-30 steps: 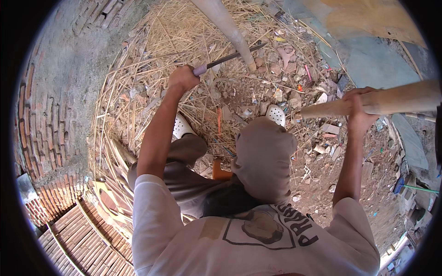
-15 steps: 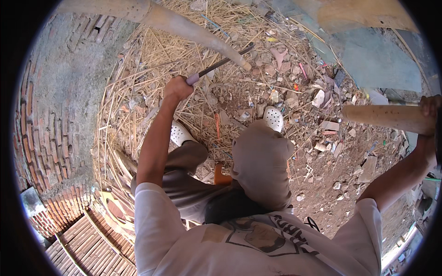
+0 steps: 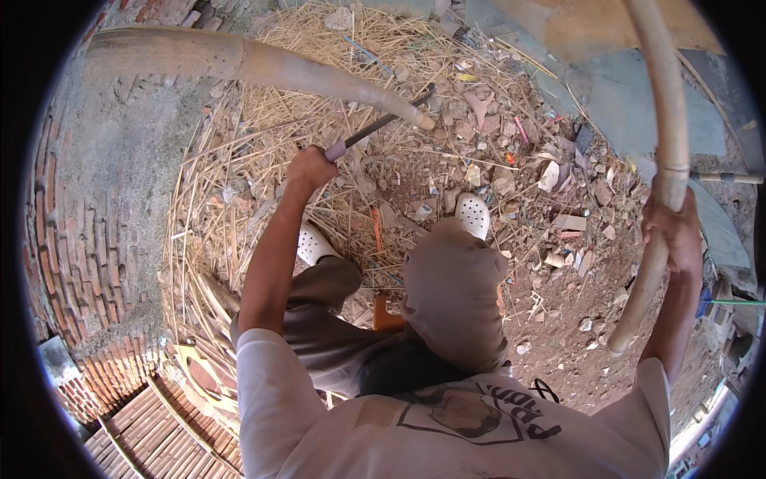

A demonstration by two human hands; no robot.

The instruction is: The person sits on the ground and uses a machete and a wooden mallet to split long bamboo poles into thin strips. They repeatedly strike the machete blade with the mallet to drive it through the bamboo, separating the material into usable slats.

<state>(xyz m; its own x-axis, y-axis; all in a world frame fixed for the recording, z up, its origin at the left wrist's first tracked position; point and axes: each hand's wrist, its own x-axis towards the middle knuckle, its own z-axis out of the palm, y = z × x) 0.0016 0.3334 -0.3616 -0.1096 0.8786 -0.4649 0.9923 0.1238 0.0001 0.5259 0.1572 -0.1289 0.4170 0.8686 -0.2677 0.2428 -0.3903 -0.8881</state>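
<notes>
My left hand (image 3: 312, 168) is closed round the lilac handle of a long machete (image 3: 383, 124), whose dark blade points up and to the right. Just beyond the blade, a thick bamboo pole (image 3: 263, 64) slants in from the upper left, its narrow end close to the blade; whether the two touch I cannot tell. On the right, my right hand (image 3: 674, 227) grips a second bamboo pole (image 3: 673, 128). That pole runs from the top edge down past my forearm, its lower end hanging over the dirt. Its upper end is out of view.
Straw and split strips (image 3: 279, 104) litter the rubble-strewn ground (image 3: 558, 319). A brick wall (image 3: 104, 184) stands at the left, with a slatted bamboo platform (image 3: 167, 423) below it. Grey-blue sheets (image 3: 638, 104) lie at the upper right. An orange seat edge (image 3: 388, 313) shows beneath me.
The pole in my right hand has swung from roughly level to upright, and that hand has come inward and down. My left hand and the machete have dropped slightly.
</notes>
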